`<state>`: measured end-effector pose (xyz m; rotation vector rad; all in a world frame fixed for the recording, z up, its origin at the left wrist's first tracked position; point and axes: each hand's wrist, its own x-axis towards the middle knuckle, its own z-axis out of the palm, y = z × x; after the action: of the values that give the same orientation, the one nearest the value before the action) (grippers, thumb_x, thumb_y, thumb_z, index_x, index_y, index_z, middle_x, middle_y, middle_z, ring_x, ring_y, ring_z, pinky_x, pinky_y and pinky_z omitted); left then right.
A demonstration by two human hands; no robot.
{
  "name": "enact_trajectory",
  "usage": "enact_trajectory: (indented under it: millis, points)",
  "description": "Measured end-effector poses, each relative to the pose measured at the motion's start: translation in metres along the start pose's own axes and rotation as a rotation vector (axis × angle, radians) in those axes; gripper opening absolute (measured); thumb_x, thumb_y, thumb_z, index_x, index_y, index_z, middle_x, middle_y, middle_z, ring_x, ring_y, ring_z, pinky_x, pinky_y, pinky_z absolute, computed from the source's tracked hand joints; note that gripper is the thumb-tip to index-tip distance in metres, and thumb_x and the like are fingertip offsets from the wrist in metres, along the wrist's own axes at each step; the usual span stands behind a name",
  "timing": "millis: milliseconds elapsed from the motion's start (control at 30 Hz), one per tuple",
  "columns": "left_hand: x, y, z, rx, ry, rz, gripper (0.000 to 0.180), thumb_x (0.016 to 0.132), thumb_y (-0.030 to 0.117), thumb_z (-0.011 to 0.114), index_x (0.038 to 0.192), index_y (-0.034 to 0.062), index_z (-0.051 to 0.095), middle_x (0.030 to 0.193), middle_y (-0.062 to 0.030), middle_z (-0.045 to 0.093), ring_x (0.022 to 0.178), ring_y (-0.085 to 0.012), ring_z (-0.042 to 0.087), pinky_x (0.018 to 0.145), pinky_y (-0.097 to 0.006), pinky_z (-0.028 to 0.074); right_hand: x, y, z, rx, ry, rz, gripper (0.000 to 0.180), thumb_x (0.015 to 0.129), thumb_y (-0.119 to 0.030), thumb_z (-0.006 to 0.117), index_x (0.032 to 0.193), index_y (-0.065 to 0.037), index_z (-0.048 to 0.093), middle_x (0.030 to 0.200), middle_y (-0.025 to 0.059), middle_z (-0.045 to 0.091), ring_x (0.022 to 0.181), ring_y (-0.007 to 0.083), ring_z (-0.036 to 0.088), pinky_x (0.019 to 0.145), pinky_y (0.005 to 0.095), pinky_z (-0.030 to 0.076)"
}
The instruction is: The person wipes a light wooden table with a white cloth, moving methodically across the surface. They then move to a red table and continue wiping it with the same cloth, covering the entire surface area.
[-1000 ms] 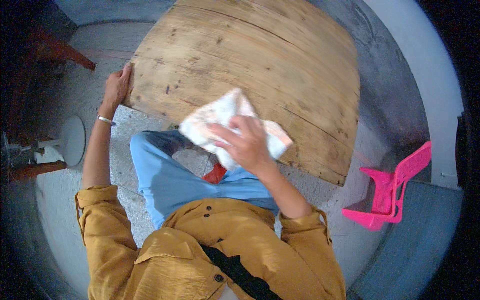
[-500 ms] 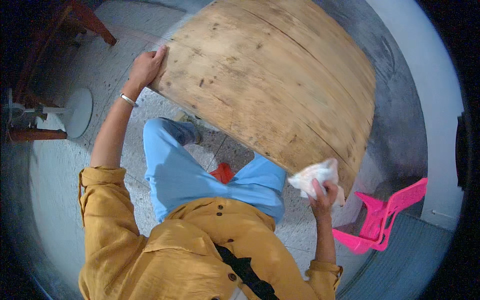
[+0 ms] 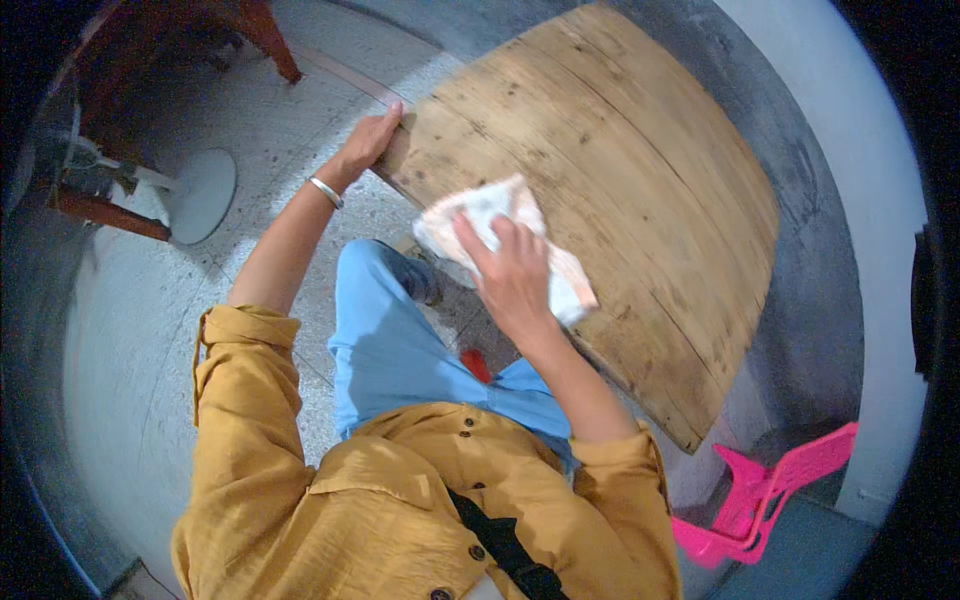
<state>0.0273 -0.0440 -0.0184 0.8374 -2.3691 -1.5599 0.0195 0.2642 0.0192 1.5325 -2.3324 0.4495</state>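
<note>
**Cloth pressed flat on a worn wooden surface**

The surface [image 3: 640, 200] is a broad top of pale, weathered planks, with dark specks, knots and seams running along its length; its near edge is rough and its near right corner looks chipped. A white cloth [image 3: 500, 215] with faint pinkish marks lies crumpled on the surface close to its near edge. The right hand [image 3: 515, 275] rests on top of the cloth, fingers spread and pressing down, not closed around it. The left hand [image 3: 368, 140] grips the surface's left corner, fingers curled over the edge; a bracelet [image 3: 325, 191] sits on that wrist.

Below the surface is a speckled grey floor [image 3: 150, 330]. Left of the surface stands dark red-brown wooden furniture [image 3: 240, 25], and by it a round pale base [image 3: 203, 192] on the floor. Right of the surface's near corner lies a bright pink plastic chair [image 3: 770, 490]. A grey wall [image 3: 810, 150] with a lighter band runs behind the surface's right side.
</note>
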Motion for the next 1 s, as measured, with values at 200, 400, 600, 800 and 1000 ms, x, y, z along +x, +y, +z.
enact_trajectory:
  millis: [200, 400, 600, 800, 1000]
  points:
    - [-0.048, 0.0, -0.009, -0.282, -0.076, 0.049, 0.077, 0.097, 0.063, 0.026, 0.118, -0.0012, 0.063, 0.109, -0.0146, 0.064, 0.103, -0.0195, 0.058, 0.089, -0.033, 0.046, 0.102, -0.02, 0.047, 0.145, -0.05, -0.13, 0.059, 0.073, -0.02, 0.075, 0.128, -0.026, 0.057, 0.106, 0.0096, 0.052, 0.098, 0.0279, 0.051, 0.081, 0.0413, 0.042]
    - [-0.079, -0.004, -0.012, -0.434, -0.088, -0.11, 0.069, 0.098, 0.061, 0.027, 0.135, 0.0067, 0.049, 0.122, -0.0112, 0.059, 0.101, -0.0198, 0.059, 0.09, -0.035, 0.048, 0.066, 0.004, 0.027, 0.385, -0.067, -0.109, 0.047, 0.075, -0.019, 0.072, 0.12, -0.027, 0.064, 0.104, 0.0094, 0.053, 0.098, 0.0284, 0.054, 0.084, 0.0404, 0.044]
    - [-0.197, -0.089, -0.03, 0.107, -0.269, -0.283, 0.039, 0.097, 0.036, 0.051, 0.113, 0.0021, 0.06, 0.103, -0.0109, 0.066, 0.085, -0.0162, 0.064, 0.071, -0.031, 0.054, -0.043, 0.069, -0.034, 0.41, -0.143, 0.05, 0.052, 0.07, -0.009, 0.073, 0.12, -0.02, 0.066, 0.104, 0.0119, 0.056, 0.097, 0.0305, 0.056, 0.085, 0.0407, 0.047]
    - [-0.378, -0.225, 0.01, 0.425, -0.996, 0.118, 0.027, 0.079, 0.026, 0.065, 0.079, -0.0011, 0.062, 0.076, -0.0176, 0.065, 0.068, -0.0321, 0.062, 0.062, -0.04, 0.049, -0.054, 0.129, -0.031, 0.37, -0.086, 0.285, 0.037, 0.086, -0.013, 0.065, 0.123, -0.01, 0.064, 0.101, 0.0094, 0.05, 0.093, 0.0248, 0.053, 0.083, 0.032, 0.044]
    - [-0.421, -0.185, 0.011, -0.119, -1.181, 0.213, 0.014, 0.076, 0.013, 0.06, 0.083, 0.0018, 0.062, 0.084, -0.0219, 0.063, 0.081, -0.0404, 0.058, 0.067, -0.045, 0.044, -0.023, 0.13, -0.016, 0.297, -0.042, 0.261, 0.036, 0.087, -0.012, 0.065, 0.122, -0.014, 0.065, 0.102, 0.0103, 0.051, 0.093, 0.0256, 0.054, 0.082, 0.0339, 0.045]
